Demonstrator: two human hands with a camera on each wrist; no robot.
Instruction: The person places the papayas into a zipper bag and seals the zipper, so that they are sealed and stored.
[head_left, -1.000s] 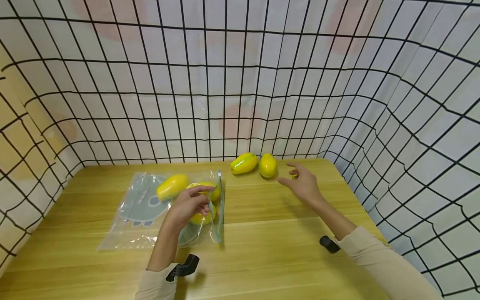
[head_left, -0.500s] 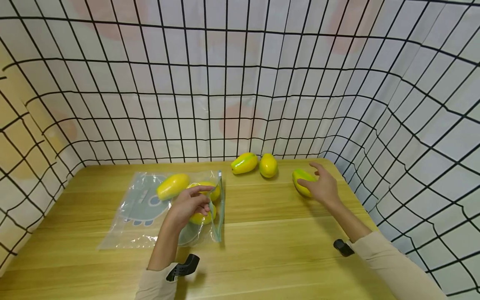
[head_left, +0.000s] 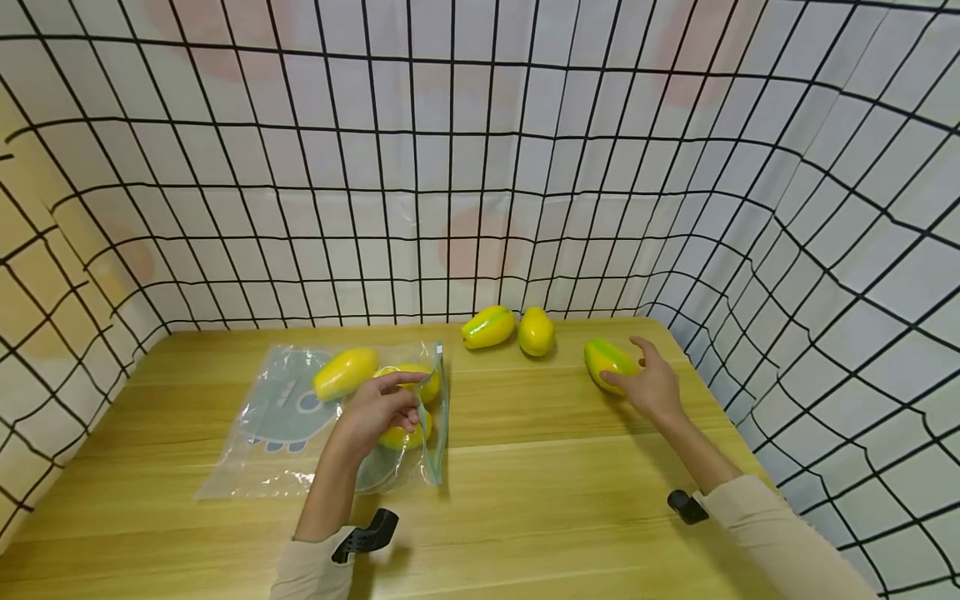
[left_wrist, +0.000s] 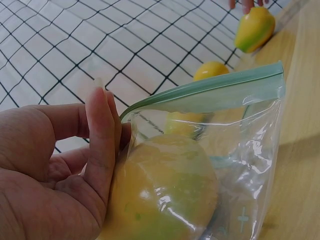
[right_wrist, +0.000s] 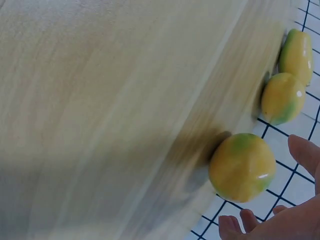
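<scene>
"How is the right hand (head_left: 652,386) posed?"

"It's right of centre in the head view, forearm slanting in from the lower right corner. Thumb and fingers are spread well apart with nothing between them, beside a yellow-green fruit (head_left: 606,360); the right wrist view shows a gap between hand and fruit."

"And the left hand (head_left: 373,415)?"

"Left of centre, forearm rising from the bottom edge. Its bent fingers pinch the edge of a clear bag (head_left: 258,471) with a green zip strip (head_left: 444,408). Yellow fruits show at the bag, around and behind the hand."

"What are they working on?"

"A yellowish wooden table (head_left: 540,517), its grain running across the lower half of the frame. Two more fruits (head_left: 488,327) lie side by side at its back edge, near the middle."

"And the room?"

"Black netting (head_left: 451,131) rises behind the table and along both sides, against pale sheeting (head_left: 393,162) with faint pink patches, yellower at the far left."
</scene>
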